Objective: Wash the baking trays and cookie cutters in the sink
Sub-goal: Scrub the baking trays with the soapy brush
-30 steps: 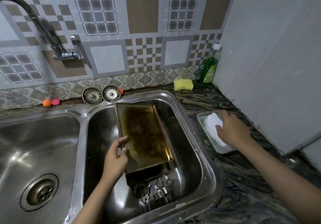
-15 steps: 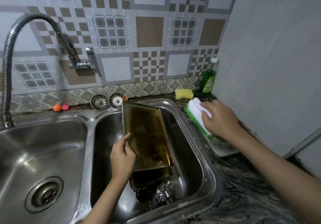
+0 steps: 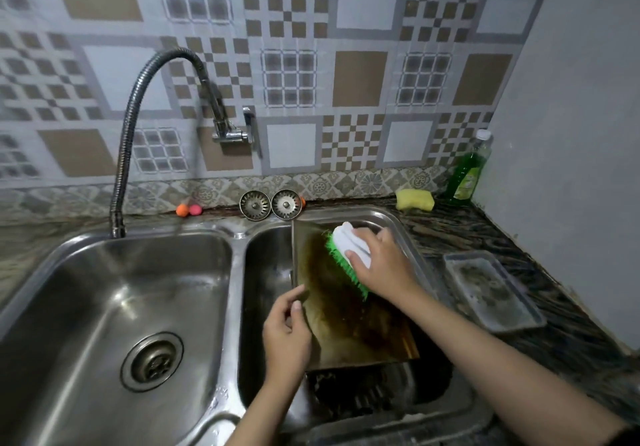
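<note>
Right hand [image 3: 382, 267] grips a white-backed, green-bristled scrub brush [image 3: 346, 255] at the far end of the long, brown-stained metal baking tray [image 3: 349, 321], which runs toward the person; left hand [image 3: 287, 333] apparently pinches its left rim.

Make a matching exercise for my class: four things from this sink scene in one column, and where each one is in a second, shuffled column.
Things:
1. scrub brush
2. yellow sponge
3. baking tray
4. dish soap bottle

Places:
A. in the corner by the wall
B. propped in the right basin
C. in the right hand
D. on the counter behind the sink

Pairs: 1-C, 2-D, 3-B, 4-A
</note>
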`<action>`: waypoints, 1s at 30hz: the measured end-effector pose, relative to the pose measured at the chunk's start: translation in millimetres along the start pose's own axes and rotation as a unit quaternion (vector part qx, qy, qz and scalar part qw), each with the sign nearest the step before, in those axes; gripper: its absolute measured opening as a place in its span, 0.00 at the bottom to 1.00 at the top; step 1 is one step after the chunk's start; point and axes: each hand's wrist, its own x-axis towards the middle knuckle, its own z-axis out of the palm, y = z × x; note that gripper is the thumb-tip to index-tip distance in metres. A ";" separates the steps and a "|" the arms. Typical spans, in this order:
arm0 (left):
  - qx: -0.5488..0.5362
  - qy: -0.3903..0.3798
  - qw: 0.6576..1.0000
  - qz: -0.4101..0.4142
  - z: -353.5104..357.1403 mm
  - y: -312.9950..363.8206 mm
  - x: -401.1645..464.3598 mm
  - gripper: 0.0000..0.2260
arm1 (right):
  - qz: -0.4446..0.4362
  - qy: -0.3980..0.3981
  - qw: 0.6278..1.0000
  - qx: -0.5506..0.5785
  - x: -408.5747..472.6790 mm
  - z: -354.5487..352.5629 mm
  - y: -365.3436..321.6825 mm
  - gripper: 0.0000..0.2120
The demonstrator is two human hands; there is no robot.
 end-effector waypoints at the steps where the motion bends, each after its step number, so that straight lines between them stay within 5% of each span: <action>1: 0.002 -0.005 1.000 0.007 -0.5 0.0 -2.3 0.13 | 0.025 0.009 1.000 0.006 4.1 0.5 -3.1 0.24; 7: 0.002 0.007 1.000 0.022 -12.5 1.6 10.8 0.12 | -0.124 -0.018 0.992 0.013 -40.3 19.4 -43.4 0.30; 12: 0.004 -0.055 0.997 0.049 -18.5 6.7 -0.5 0.11 | 0.054 0.043 0.998 0.000 -6.2 3.0 -17.8 0.28; 18: -0.007 -0.011 0.999 0.048 -29.9 11.1 28.0 0.13 | -0.074 0.022 0.996 0.043 -62.8 21.1 -51.4 0.27; 22: 0.000 -0.046 0.996 0.070 -30.6 13.5 13.8 0.12 | 0.090 0.053 0.994 0.020 -22.7 6.2 -20.2 0.25; 28: -0.027 0.022 0.999 0.027 -34.2 7.9 34.0 0.13 | -0.090 0.044 0.993 0.067 -79.3 32.7 -70.6 0.26; 30: -0.018 0.032 0.999 0.022 -44.1 6.1 36.3 0.11 | -0.040 0.039 0.997 0.058 -68.5 28.7 -48.6 0.24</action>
